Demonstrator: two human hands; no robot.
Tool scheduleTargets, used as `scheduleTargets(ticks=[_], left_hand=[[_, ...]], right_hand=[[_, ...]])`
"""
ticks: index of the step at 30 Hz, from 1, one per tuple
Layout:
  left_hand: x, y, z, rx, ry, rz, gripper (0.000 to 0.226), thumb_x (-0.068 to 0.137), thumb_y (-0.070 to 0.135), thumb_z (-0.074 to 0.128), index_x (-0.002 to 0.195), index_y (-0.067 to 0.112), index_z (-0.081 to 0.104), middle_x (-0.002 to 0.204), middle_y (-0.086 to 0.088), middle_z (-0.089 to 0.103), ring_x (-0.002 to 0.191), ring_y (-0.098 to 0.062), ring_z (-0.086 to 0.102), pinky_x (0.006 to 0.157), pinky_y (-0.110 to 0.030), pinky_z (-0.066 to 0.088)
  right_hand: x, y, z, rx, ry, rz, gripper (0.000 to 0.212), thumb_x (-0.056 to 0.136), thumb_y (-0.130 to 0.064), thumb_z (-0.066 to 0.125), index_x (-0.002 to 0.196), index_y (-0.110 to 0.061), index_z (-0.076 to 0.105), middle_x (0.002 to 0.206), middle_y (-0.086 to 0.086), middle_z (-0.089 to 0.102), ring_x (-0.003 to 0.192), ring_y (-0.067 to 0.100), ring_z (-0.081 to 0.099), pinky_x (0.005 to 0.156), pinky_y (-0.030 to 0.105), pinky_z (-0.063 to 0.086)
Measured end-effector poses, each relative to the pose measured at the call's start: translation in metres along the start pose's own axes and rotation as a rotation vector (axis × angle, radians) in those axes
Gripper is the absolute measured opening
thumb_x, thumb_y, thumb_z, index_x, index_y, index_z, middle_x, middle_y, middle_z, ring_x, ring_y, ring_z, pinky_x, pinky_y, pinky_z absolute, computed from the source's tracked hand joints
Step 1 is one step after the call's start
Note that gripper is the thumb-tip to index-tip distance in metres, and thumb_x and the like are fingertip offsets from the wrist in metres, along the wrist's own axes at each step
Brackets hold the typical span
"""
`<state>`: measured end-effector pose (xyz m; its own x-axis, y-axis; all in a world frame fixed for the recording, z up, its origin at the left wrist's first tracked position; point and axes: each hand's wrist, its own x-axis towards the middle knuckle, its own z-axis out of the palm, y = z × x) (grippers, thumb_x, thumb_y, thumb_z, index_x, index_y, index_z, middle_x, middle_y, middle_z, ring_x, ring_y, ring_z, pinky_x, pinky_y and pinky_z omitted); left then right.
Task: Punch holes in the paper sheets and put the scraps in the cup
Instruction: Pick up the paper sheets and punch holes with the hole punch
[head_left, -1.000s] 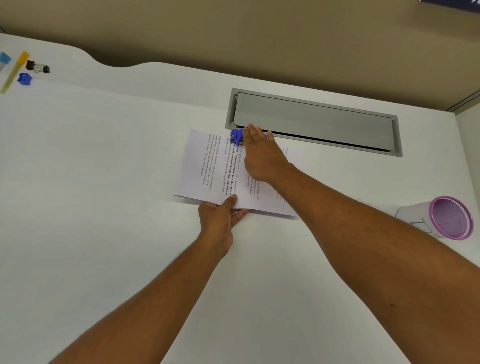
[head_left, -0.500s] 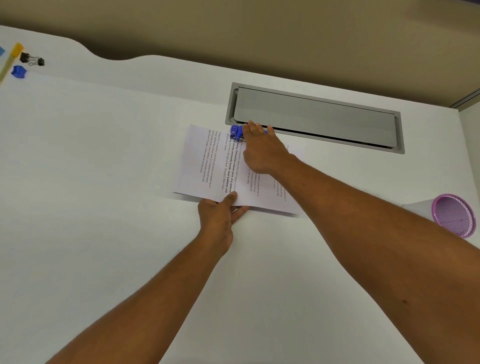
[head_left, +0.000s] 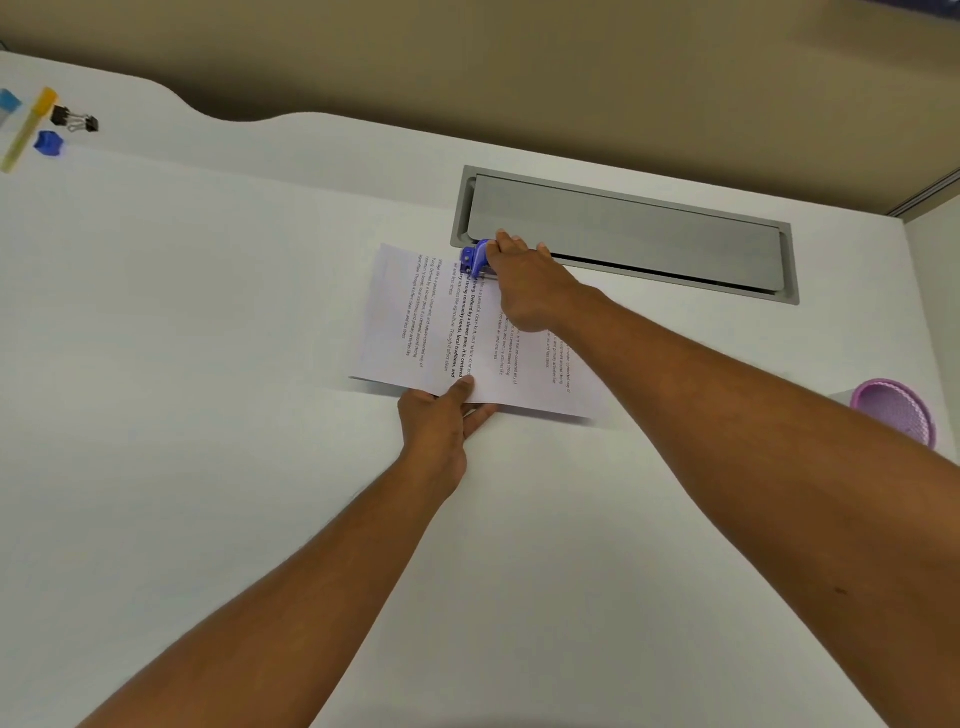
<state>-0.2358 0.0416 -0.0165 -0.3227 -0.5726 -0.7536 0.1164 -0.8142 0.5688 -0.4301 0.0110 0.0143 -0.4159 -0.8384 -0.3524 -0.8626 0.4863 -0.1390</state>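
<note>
White printed paper sheets (head_left: 415, 332) lie on the white desk, text running sideways. My left hand (head_left: 441, 421) pinches their near edge, thumb on top and fingers beneath. A small blue hole punch (head_left: 475, 260) sits on the far edge of the sheets. My right hand (head_left: 524, 291) lies over the punch, palm down, covering most of it. A purple mesh cup (head_left: 896, 410) stands at the right edge of the view, partly cut off by my right forearm.
A grey metal cable hatch (head_left: 623, 234) is set into the desk just behind the punch. At the far left lie a black binder clip (head_left: 75, 120), a small blue object (head_left: 49, 143) and a yellow pen (head_left: 26, 130). A beige wall runs behind the desk.
Both hands stay in place on the sheets and the punch. The view has shifted slightly; the blue punch shows a little more at the left of my right hand.
</note>
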Motion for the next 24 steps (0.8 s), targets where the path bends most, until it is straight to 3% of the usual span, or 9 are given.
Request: scheduleTargets(ticks=[7, 11, 13, 16, 20, 24], left_hand=[[-0.009, -0.006, -0.012, -0.008, 0.008, -0.005, 0.055, 0.098, -0.006, 0.069, 0.149, 0.010, 0.055, 0.134, -0.011, 0.072, 0.112, -0.034, 0.076, 0.078, -0.041, 0.069], [-0.019, -0.014, -0.029, -0.028, -0.010, 0.002, 0.059, 0.098, -0.005, 0.070, 0.152, 0.012, 0.054, 0.135, -0.010, 0.072, 0.113, -0.033, 0.076, 0.079, -0.040, 0.069], [-0.025, -0.018, -0.037, -0.034, -0.019, 0.010, 0.060, 0.098, -0.005, 0.070, 0.152, 0.012, 0.053, 0.135, -0.009, 0.072, 0.113, -0.032, 0.076, 0.079, -0.040, 0.068], [-0.037, -0.023, -0.051, -0.049, -0.031, 0.016, 0.058, 0.097, -0.005, 0.071, 0.151, 0.009, 0.056, 0.134, -0.010, 0.073, 0.114, -0.033, 0.076, 0.076, -0.037, 0.068], [-0.054, -0.028, -0.073, -0.068, -0.049, 0.035, 0.056, 0.096, -0.005, 0.072, 0.148, 0.012, 0.059, 0.134, -0.009, 0.075, 0.108, -0.028, 0.079, 0.076, -0.037, 0.067], [-0.074, -0.034, -0.093, -0.077, -0.080, 0.061, 0.058, 0.096, -0.005, 0.072, 0.148, 0.018, 0.060, 0.131, -0.006, 0.077, 0.109, -0.027, 0.079, 0.078, -0.037, 0.067]], right_hand=[[-0.007, -0.002, -0.008, 0.039, -0.016, -0.001, 0.079, 0.099, -0.004, 0.065, 0.164, -0.013, 0.020, 0.175, 0.009, 0.010, 0.161, 0.027, 0.016, 0.129, 0.046, 0.010], [-0.016, -0.001, -0.015, 0.263, -0.024, 0.018, 0.073, 0.100, 0.001, 0.060, 0.163, -0.016, 0.026, 0.175, 0.006, 0.010, 0.158, 0.029, 0.025, 0.124, 0.039, 0.029], [-0.026, 0.000, -0.017, 0.489, 0.076, 0.055, 0.072, 0.099, 0.003, 0.059, 0.163, -0.017, 0.031, 0.175, 0.004, 0.011, 0.156, 0.028, 0.029, 0.115, 0.028, 0.035], [-0.051, 0.002, -0.015, 0.752, 0.301, 0.208, 0.065, 0.100, 0.001, 0.059, 0.158, -0.019, 0.040, 0.173, 0.002, 0.021, 0.157, 0.023, 0.028, 0.109, 0.019, 0.029], [-0.110, 0.014, 0.009, 0.885, 0.443, 0.450, 0.062, 0.098, -0.013, 0.069, 0.155, -0.016, 0.044, 0.167, 0.005, 0.034, 0.154, 0.022, 0.034, 0.125, 0.032, 0.030], [-0.181, 0.029, 0.036, 1.118, 0.335, 0.674, 0.089, 0.088, -0.033, 0.083, 0.160, -0.021, 0.032, 0.163, 0.008, 0.037, 0.146, 0.027, 0.044, 0.120, 0.044, 0.039]])
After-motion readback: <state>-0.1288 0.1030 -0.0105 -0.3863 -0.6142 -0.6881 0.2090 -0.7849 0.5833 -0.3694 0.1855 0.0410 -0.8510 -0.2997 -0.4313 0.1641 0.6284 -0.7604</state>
